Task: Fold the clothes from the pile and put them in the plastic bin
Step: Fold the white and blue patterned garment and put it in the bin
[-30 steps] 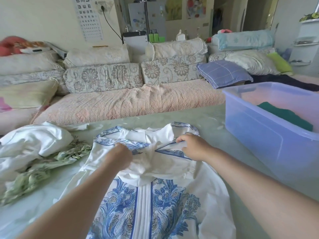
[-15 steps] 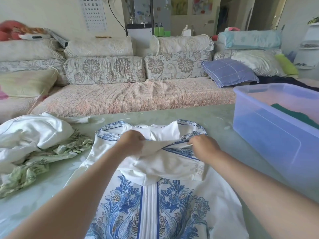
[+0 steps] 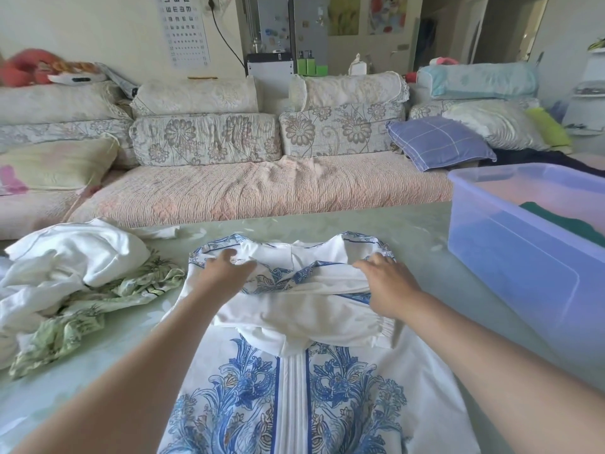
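White blue-print garment [image 3: 294, 381] lies flat on the table [image 3: 422, 237] under both hands, its near hem cut off by the frame bottom. Left hand [image 3: 226, 273] has its fingers spread and straight, pressing the folded-in sleeve near the collar and gripping nothing. Right hand [image 3: 388, 283] lies loosely flat on the other sleeve fold (thumb hidden under the palm, no pinch visible). Clothes pile [image 3: 65, 283], white and green, sits left of the left hand, partly out of frame. Plastic bin [image 3: 510, 257] stands right of the right hand with a dark green item [image 3: 569, 221] inside, its shape hard to make out.
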A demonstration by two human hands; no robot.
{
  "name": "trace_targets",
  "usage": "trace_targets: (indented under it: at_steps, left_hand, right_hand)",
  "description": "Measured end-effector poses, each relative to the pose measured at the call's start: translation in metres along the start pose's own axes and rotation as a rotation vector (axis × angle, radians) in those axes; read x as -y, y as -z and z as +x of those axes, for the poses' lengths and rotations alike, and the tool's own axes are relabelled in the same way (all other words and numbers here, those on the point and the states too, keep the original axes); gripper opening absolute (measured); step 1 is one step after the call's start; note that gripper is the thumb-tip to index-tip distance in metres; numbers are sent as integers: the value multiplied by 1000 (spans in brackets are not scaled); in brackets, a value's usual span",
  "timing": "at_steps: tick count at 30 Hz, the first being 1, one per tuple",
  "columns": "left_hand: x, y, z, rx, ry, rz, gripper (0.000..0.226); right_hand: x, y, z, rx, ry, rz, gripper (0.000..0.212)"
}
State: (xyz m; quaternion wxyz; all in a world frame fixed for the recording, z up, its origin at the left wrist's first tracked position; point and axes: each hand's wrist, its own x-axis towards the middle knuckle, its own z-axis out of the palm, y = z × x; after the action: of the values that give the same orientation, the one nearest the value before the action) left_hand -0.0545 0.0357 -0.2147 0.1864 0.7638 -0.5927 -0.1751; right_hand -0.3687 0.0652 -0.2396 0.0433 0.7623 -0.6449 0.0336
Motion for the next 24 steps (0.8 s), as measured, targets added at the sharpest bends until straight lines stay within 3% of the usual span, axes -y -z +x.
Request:
trace_targets:
  at_steps: [3, 7, 12, 15, 16, 21, 24]
  left_hand:
    - [0, -14, 4, 47, -100, 266, 58]
    - [4, -27, 13, -12, -72, 241, 65]
    - [6, -24, 28, 39, 139, 4, 43]
    - [7, -23, 28, 113, 111, -86, 21]
    - [5, -20, 29, 102, 111, -136, 26]
    - [-7, 6, 32, -15, 147, -821, 22]
    - [0, 6, 21, 101, 68, -755, 18]
  right_hand:
    - [9, 4, 4, -116, 49, -4, 55]
    - [13, 1, 9, -73, 58, 20, 41]
    - [10, -8, 12, -36, 65, 59, 50]
    - [8, -11, 17, -40, 62, 80, 48]
    - [8, -11, 18, -39, 52, 89, 46]
    - [5, -8, 14, -75, -37, 86, 40]
    - [4, -5, 8, -87, -78, 66, 38]
